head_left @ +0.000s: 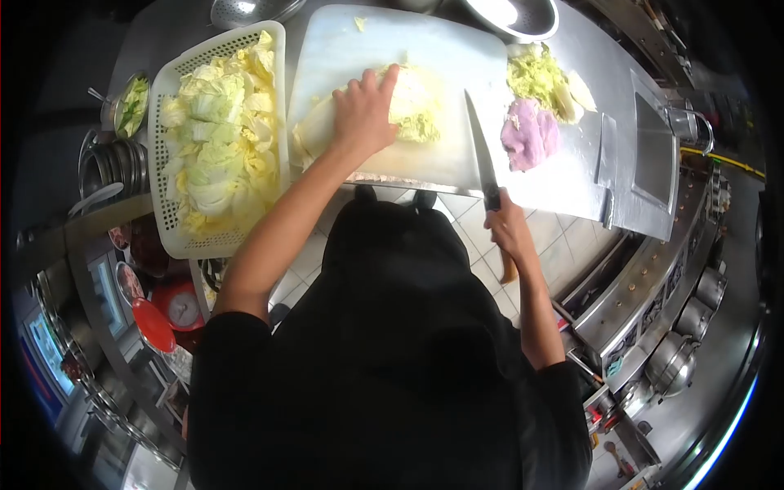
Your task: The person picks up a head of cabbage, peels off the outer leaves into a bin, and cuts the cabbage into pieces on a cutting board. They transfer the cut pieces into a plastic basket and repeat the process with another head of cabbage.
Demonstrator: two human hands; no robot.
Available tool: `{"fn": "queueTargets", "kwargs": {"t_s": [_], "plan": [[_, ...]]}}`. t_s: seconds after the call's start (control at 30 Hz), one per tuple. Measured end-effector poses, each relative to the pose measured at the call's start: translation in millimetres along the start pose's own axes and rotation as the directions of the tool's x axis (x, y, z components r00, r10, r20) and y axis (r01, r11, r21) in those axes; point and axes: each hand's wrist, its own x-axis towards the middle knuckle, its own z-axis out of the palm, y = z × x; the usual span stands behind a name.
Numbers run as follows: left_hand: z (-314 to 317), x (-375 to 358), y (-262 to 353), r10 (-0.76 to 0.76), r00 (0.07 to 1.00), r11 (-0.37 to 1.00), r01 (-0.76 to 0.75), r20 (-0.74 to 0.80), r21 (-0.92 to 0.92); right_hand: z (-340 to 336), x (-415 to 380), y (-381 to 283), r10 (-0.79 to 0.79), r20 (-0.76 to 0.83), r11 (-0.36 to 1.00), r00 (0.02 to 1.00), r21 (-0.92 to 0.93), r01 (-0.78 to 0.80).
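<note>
Under my left hand (365,112) lies a pale yellow-green cabbage (419,106) on the white cutting board (392,31); the hand rests on it with the fingers spread. My right hand (510,226) is closed round the handle of a long knife (482,151). The blade points away from me, over the board's right side and apart from the cabbage. To the left of the board, a white perforated basket (167,216) holds a heap of cabbage pieces (216,139).
Right of the board are a crumpled purple cloth (529,135) and loose cabbage leaves (543,77). Metal bowls (523,15) stand behind the board. A bowl of green vegetables (131,106) is left of the basket. A stove (633,298) runs along the right.
</note>
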Motion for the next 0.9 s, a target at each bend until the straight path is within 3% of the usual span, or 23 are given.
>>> {"fn": "queueTargets", "kwargs": {"t_s": [0.1, 0.13, 0.17, 0.2, 0.27, 0.3, 0.4, 0.5, 0.57, 0.63, 0.7, 0.77, 0.8, 0.9], "plan": [[-2.6, 11.7, -0.9, -0.072, 0.997, 0.997, 0.073, 0.033, -0.026, 3.6, 10.9, -30.8, 0.072, -0.054, 0.996, 0.996, -0.053, -0.075], [1.7, 14.4, -1.1, -0.094, 0.996, 0.993, 0.093, -0.009, -0.075, -2.2, 8.1, -51.2, -0.131, -0.212, 0.983, 0.968, -0.155, 0.099], [4.5, 14.2, -1.2, -0.116, 0.992, 0.986, 0.110, -0.049, -0.126, -9.2, 4.3, -72.0, -0.334, -0.342, 0.929, 0.878, -0.278, 0.245], [4.6, 13.1, -1.6, -0.119, 0.992, 0.986, 0.112, -0.050, -0.122, -19.0, 3.9, -93.8, -0.337, -0.341, 0.929, 0.878, -0.275, 0.249], [5.1, 11.6, -0.7, -0.086, 0.994, 0.987, 0.076, -0.063, -0.141, -39.8, 8.7, -134.6, -0.221, -0.075, 0.897, 0.972, -0.407, 0.173], [6.3, 11.4, -0.3, -0.087, 0.994, 0.987, 0.077, -0.062, -0.142, -43.2, 11.5, -146.4, -0.224, -0.047, 0.852, 0.974, -0.495, 0.172], [9.5, 14.0, 0.7, -0.107, 0.992, 0.988, 0.097, -0.073, -0.120, -43.5, 39.1, -134.5, -0.239, 0.078, 0.809, 0.968, -0.534, 0.244], [9.0, 8.8, 2.9, -0.115, 0.992, 0.988, 0.110, -0.048, -0.109, -16.7, 91.0, -123.7, -0.373, 0.118, 0.814, 0.920, -0.435, 0.385], [5.5, 13.8, 2.8, -0.129, 0.992, 0.988, 0.129, 0.002, -0.090, 17.9, 125.3, -114.3, -0.367, 0.120, 0.824, 0.922, -0.417, 0.382], [4.8, 17.5, -0.7, -0.118, 0.991, 0.989, 0.113, -0.056, -0.094, 17.7, 137.8, -123.3, -0.381, 0.107, 0.826, 0.919, -0.407, 0.390], [8.6, -6.4, 3.0, -0.109, 0.991, 0.989, 0.100, -0.080, -0.109, 6.0, 131.3, -121.5, -0.280, 0.198, 0.887, 0.939, -0.322, 0.332], [-3.0, -15.3, -1.7, -0.149, 0.930, 0.989, 0.137, -0.335, -0.060, -17.8, 121.6, -129.9, -0.378, 0.102, 0.850, 0.920, -0.355, 0.388], [2.5, -19.4, -8.8, -0.177, 0.925, 0.984, 0.162, -0.337, -0.073, -25.1, 104.5, -131.2, -0.438, 0.026, 0.830, 0.899, -0.372, 0.415], [19.2, -27.3, -24.6, -0.258, 0.924, 0.960, 0.213, -0.282, -0.180, -57.0, 55.2, -161.6, -0.335, 0.112, 0.796, 0.935, -0.498, 0.345]]}}
